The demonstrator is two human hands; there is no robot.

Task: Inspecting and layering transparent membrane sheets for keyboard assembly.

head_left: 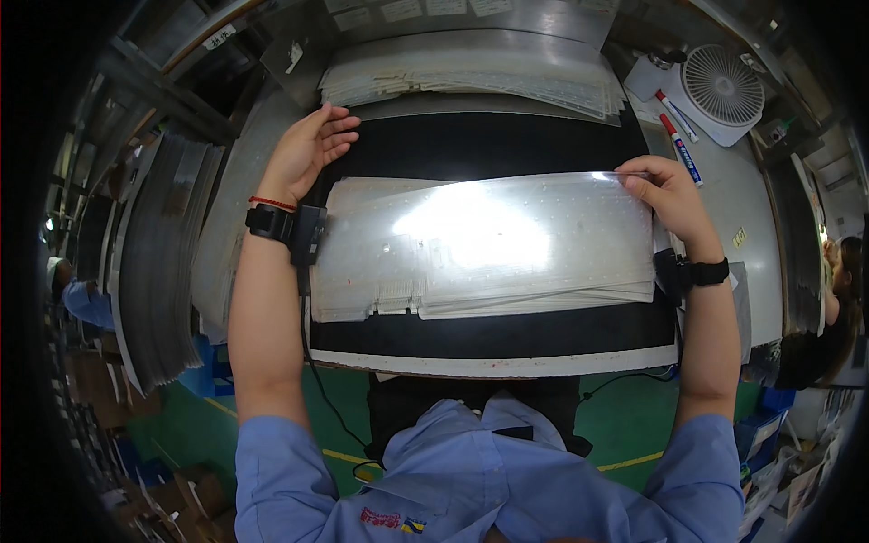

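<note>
A stack of thin, see-through greyish sheets (362,281) lies on the black mat (425,145) in front of me. The top sheet (593,226) is skewed over the others and carries a bright glare. My right hand (667,188) pinches its far right corner between thumb and fingers. My left hand (319,145) hovers past the stack's far left corner, with its fingers loosely bent, apart and holding nothing. Behind the mat, another pile of similar sheets (471,86) lies fanned against a metal backboard. Each wrist wears a black strapped device.
A white fan (722,90) stands at the far right, with a red marker (672,128) and a blue marker (685,161) near it. Tall stacks of sheets (163,253) rise on the left. A cable (317,380) hangs from my left wrist. Another person (846,281) is at the right edge.
</note>
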